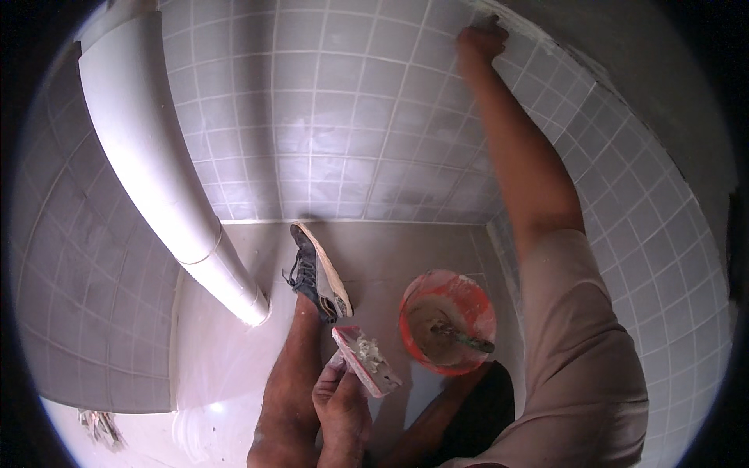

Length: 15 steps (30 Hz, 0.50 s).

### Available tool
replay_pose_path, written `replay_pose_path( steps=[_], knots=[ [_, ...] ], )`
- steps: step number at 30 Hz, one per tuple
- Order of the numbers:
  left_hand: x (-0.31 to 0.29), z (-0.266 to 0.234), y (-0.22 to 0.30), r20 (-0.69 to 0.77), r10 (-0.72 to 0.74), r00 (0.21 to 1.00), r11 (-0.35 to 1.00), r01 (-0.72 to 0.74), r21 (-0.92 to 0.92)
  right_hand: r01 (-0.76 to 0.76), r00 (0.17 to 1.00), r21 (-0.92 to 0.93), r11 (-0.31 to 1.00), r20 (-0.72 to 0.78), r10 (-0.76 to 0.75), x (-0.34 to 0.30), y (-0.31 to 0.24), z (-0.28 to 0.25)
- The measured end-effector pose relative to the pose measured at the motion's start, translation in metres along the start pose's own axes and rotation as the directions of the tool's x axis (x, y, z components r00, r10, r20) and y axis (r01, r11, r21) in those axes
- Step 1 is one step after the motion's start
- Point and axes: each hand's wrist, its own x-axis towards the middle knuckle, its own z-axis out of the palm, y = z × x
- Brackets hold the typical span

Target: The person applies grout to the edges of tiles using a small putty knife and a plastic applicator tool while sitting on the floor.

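Note:
My left hand (342, 399) is closed around a small flat piece with red edges (372, 368), held in front of my knees. A lump of pale, wet-looking paste (368, 349) sits on top of it. My right arm reaches far up to the tiled wall (335, 109). There my right hand (482, 44) is closed against the upper edge of the tiles, by a rough whitish strip (519, 22). Something small and dark shows at its fingertips, too small to name.
An orange-red bucket (487, 312) with grey-brown paste stands on the floor, a smeared trowel-like tool (473, 342) leaning in it. A thick white pipe (148, 140) runs down at the left. A brush-like bundle (101, 429) lies at the lower left. My dark shoe (308, 269) is near the wall.

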Motion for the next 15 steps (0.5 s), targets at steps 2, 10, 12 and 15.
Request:
replay_pose_path(
  steps=[2, 10, 12, 15],
  knots=[
    [-0.004, -0.015, 0.008, -0.073, 0.036, 0.997, 0.999, -0.035, 0.019, -0.379, 0.919, 0.662, 0.647, 0.349, 0.182, -0.073, -0.029, 0.009],
    [-0.004, -0.003, 0.008, -0.057, 0.030, 0.998, 0.999, -0.031, -0.019, -0.398, 0.917, 0.776, 0.489, 0.329, 0.225, -0.097, -0.112, -0.001],
    [-0.007, -0.006, 0.008, -0.067, 0.016, 0.998, 1.000, -0.017, -0.018, -0.425, 0.905, 0.817, 0.389, 0.397, 0.155, -0.109, -0.120, -0.006],
    [0.000, 0.015, 0.001, 0.056, -0.021, 0.998, 0.999, 0.024, -0.046, -0.087, 0.979, 0.922, 0.376, 0.150, -0.140, -0.031, -0.080, 0.011]
  ],
)
